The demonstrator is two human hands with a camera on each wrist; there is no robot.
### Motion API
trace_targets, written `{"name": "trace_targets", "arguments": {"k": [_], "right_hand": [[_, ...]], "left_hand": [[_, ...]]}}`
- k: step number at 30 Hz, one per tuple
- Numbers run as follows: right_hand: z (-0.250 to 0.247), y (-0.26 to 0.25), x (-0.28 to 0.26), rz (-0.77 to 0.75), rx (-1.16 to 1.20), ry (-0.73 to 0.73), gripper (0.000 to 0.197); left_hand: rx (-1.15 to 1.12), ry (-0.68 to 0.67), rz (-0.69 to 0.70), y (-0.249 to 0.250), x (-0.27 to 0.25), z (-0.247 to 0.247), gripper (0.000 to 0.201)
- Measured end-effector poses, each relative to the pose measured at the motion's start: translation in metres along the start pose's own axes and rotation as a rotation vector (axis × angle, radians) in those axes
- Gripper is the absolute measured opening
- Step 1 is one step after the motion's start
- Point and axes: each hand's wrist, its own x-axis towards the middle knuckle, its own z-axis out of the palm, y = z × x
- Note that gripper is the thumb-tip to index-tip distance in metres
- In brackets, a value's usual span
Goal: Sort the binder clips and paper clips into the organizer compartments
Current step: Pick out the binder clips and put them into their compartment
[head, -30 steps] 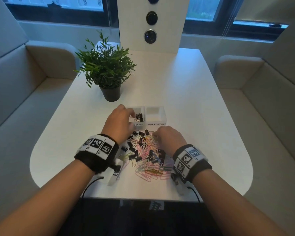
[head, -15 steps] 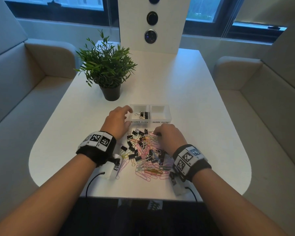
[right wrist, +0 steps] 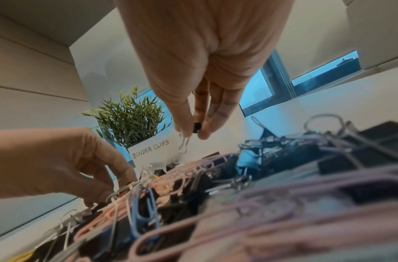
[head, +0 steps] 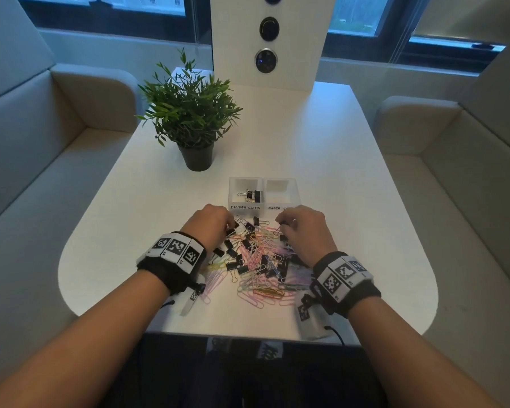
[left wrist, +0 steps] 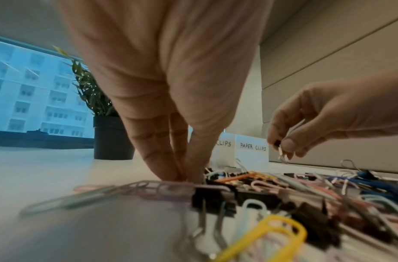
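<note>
A mixed pile of coloured paper clips and black binder clips (head: pixel 259 260) lies on the white table (head: pixel 351 187) in front of me. Behind it stands the clear organizer (head: pixel 262 180); its left compartment, labelled BINDER CLIPS (right wrist: pixel 150 148), holds a few binder clips (head: pixel 252 195), and I see nothing in the right one, labelled PAPER CLIPS (left wrist: pixel 252 147). My right hand (head: pixel 280 223) pinches a small black binder clip (right wrist: pixel 196 126) just above the pile, its wire handles hanging down. My left hand (head: pixel 231 228) reaches down into the pile's far left edge, fingertips (left wrist: pixel 188 175) pinched together on a black binder clip there.
A potted plant (head: pixel 192 119) stands behind and left of the organizer. A white pillar with round buttons (head: pixel 267 39) rises at the table's far end. Padded benches flank the table on both sides. The table's front edge is close to my forearms.
My left hand has come back from the binder clips compartment down to the pile. My right hand has lifted off the pile with a binder clip.
</note>
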Motion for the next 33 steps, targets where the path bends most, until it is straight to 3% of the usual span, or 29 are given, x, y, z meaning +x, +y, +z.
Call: {"name": "trace_targets", "arguments": {"k": [5, 10, 17, 21, 25, 30, 33], "right_hand": [[-0.003, 0.000, -0.001, 0.002, 0.083, 0.048, 0.025], [-0.002, -0.002, -0.001, 0.010, 0.092, 0.082, 0.018], [-0.001, -0.012, -0.010, 0.044, 0.220, 0.109, 0.015], [0.000, -0.021, -0.011, 0.061, 0.303, 0.144, 0.016], [0.002, -0.038, -0.007, 0.029, 0.357, 0.166, 0.014], [0.006, -0.049, -0.007, 0.028, 0.396, 0.166, 0.016], [0.007, -0.050, -0.009, 0.044, 0.428, 0.150, 0.019]], "left_hand": [[-0.100, 0.013, -0.041, -0.007, -0.002, -0.009, 0.001], [-0.225, 0.067, -0.054, -0.013, -0.007, -0.017, 0.017], [-0.281, 0.220, 0.027, -0.013, -0.009, -0.017, 0.013], [-0.446, 0.289, -0.046, -0.015, -0.008, -0.012, 0.024], [-0.698, 0.224, -0.132, -0.008, -0.012, -0.009, 0.017], [-0.627, 0.095, -0.116, -0.005, -0.014, -0.011, 0.024], [-0.648, 0.105, -0.184, -0.009, -0.011, -0.015, 0.015]]}}
